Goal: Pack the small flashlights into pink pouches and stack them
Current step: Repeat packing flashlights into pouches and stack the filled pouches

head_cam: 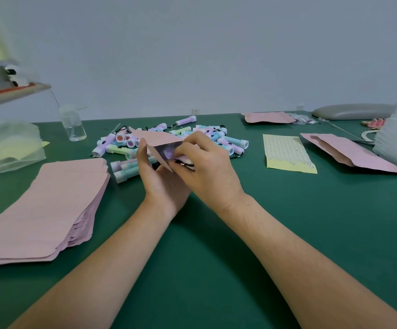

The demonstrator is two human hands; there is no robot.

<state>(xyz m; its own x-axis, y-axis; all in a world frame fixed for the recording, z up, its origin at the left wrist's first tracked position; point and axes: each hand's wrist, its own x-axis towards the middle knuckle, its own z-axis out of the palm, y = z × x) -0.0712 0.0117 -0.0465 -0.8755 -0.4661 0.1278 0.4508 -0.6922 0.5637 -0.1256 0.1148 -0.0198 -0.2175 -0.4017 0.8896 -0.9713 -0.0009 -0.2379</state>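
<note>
Holding one pink pouch [159,138] in my left grip [155,180], I pinch one flashlight [186,160] at its mouth with my right grip [207,167].

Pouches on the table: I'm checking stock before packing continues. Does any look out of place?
Yes: one yellow dotted pouch lies alone right of the flashlight pile; every other pouch in view is pink.
</note>
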